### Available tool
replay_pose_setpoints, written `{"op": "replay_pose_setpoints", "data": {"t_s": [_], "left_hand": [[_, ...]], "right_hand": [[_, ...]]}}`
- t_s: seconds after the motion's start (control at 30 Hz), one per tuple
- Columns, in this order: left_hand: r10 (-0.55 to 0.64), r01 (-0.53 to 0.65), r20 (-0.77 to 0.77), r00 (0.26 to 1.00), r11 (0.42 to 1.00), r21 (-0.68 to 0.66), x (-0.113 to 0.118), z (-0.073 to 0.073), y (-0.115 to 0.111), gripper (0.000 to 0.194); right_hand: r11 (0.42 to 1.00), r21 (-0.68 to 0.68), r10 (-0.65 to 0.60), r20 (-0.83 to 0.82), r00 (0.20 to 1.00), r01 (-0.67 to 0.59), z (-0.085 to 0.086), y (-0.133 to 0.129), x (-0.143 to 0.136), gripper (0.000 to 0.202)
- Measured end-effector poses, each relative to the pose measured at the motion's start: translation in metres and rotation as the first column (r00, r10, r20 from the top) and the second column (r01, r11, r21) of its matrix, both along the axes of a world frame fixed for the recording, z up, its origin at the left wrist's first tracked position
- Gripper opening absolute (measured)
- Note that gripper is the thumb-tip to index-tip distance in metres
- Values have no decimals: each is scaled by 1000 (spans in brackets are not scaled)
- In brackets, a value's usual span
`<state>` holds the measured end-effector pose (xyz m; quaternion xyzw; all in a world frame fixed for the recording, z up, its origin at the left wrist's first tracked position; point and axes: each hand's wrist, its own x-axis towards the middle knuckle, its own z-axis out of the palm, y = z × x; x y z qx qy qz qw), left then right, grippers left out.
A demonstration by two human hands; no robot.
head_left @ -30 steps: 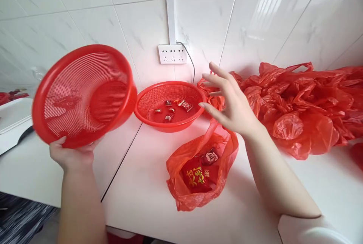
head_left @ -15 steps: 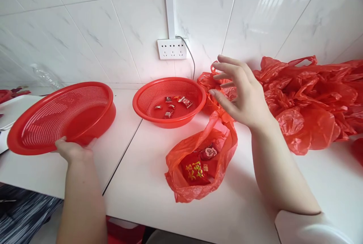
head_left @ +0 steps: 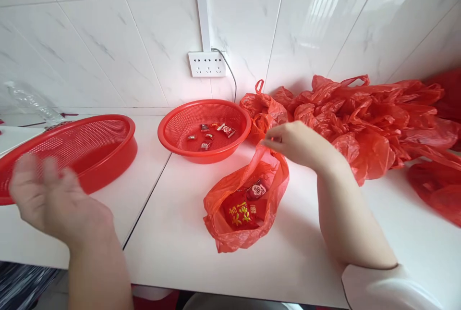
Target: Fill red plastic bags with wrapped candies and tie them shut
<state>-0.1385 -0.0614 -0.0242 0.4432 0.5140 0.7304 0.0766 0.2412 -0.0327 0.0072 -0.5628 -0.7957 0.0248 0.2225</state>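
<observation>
My right hand [head_left: 297, 145] pinches the upper edge of a red plastic bag [head_left: 277, 187], which lies with its mouth spread wide toward me. Inside the bag are red wrapped snack packets [head_left: 240, 213] with yellow and white lettering. To the left, my left hand [head_left: 59, 199] is raised in front of a red plastic basket [head_left: 111, 166]; it is blurred, its fingers are apart, and nothing is in it. Behind the bag sits a second red basket [head_left: 204, 157] with several small wrapped sweets [head_left: 226, 130] in it.
A heap of red plastic bags [head_left: 370, 127] covers the right rear of the white table [head_left: 173, 247]. A clear plastic bottle [head_left: 34, 103] lies at the far left. On the tiled wall is a power socket [head_left: 207, 65] with a grey cable.
My left hand has let go of the left basket, which now rests on the table. My right hand has come down and closed on the bag's edge. The view has shifted slightly right.
</observation>
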Motion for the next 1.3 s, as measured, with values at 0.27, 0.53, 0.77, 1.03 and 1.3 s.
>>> {"op": "replay_pose_setpoints", "data": {"t_s": [0.27,0.53,0.77,1.03,1.3], "left_hand": [[-493,382,-869,45,812,-441,92,17,-55,40],[-916,525,-384,117,385,-759,71,49,4,14],[-937,914,153,315,256,-314,98,91,33,34],[-965,930,137,224,170,-325,129,81,27,70],[-998,871,61,11,-20,-491,166,49,9,15]], "right_hand": [[879,-67,-369,533,762,473,-60,36,-19,27],[851,-292,-307,396,865,436,-36,49,32,17],[980,150,196,-844,499,-131,6,18,59,19],[891,451,434,-818,378,-48,18,-14,7,13],[806,363,591,-469,656,-467,17,-31,-33,14]]}}
